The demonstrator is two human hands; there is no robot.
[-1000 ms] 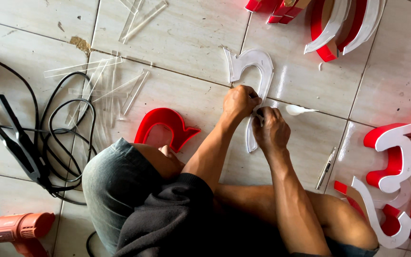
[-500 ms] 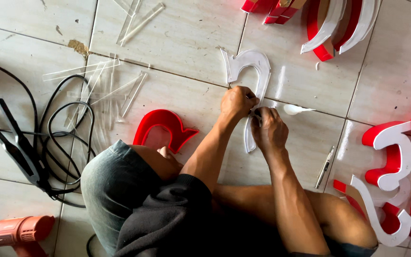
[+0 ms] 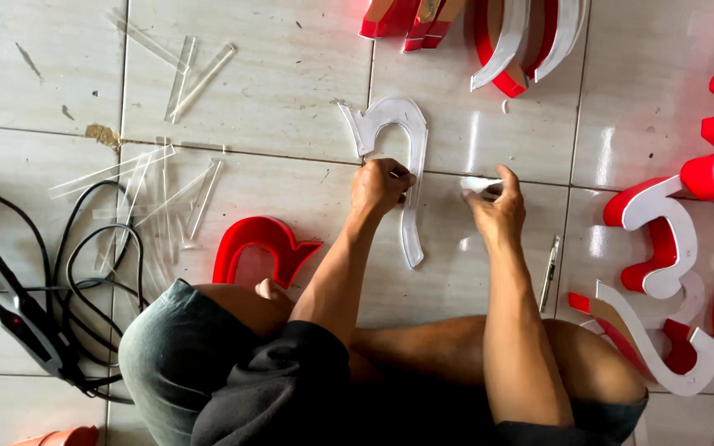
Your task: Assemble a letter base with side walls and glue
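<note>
Pin clear hooked acrylic piece (image 3: 411,165) flat on tile with closed left hand (image 3: 380,186); keep right hand (image 3: 497,211), pinching white film scrap (image 3: 479,183), pulling low

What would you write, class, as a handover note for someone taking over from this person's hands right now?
Left hand: closed on the clear hooked piece lying on the tiled floor.
Right hand: apart from that piece, pinching a small white scrap.
Nearby: red letter shell by the left knee, clear strips further left, small knife right of the right arm.
Done: cannot tell.
Left: the clear piece and red shell lie apart.
</note>
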